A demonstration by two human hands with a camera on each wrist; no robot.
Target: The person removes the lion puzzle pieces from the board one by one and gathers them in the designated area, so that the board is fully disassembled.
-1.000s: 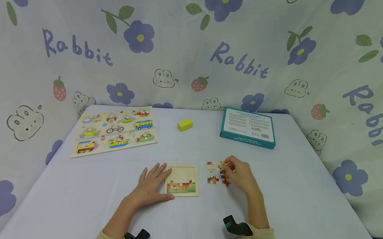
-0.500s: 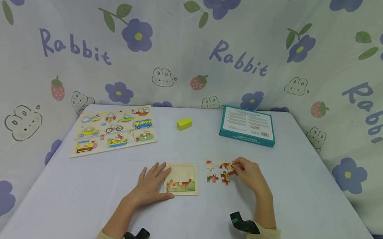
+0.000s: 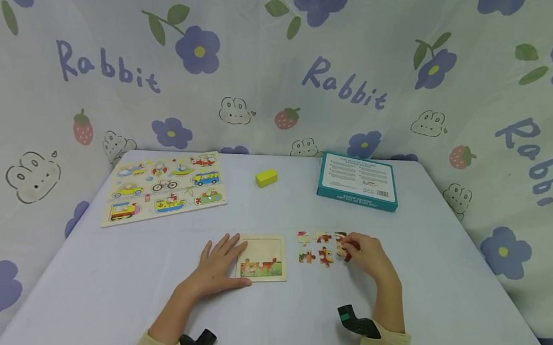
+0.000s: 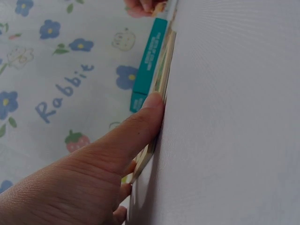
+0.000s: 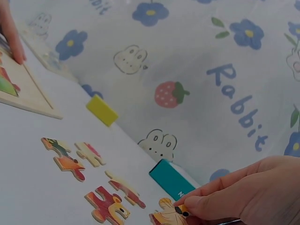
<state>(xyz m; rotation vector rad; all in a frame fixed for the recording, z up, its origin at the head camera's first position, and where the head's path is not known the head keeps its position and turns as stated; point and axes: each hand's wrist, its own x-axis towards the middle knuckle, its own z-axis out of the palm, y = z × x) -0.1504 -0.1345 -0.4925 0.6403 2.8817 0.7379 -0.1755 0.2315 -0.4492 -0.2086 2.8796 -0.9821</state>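
My left hand [image 3: 217, 267] lies with spread fingers along the left side of a small wooden puzzle tray [image 3: 265, 242]; its thumb touches the near edge. Joined jigsaw pieces with a painted animal fill the tray's lower part. To the right, my right hand [image 3: 370, 256] pinches a yellow and brown puzzle piece [image 5: 165, 216] between thumb and fingertips, low over the table. Several loose pieces lie beside it in two rows, among them one with a red patch [image 3: 303, 238] and one with an animal's eye [image 5: 108, 206]. Fingers partly cover the rightmost pieces.
A wooden vehicle puzzle board [image 3: 167, 187] lies at the back left. A yellow block [image 3: 266, 178] stands at the back middle, and a teal box [image 3: 358, 181] lies at the back right. A patterned curtain [image 3: 266, 71] hangs behind the white-covered table [image 3: 120, 291].
My right hand has moved to the right, and the loose pieces it was over now lie apart, with a third column at the right. My left hand has stayed on the tray.
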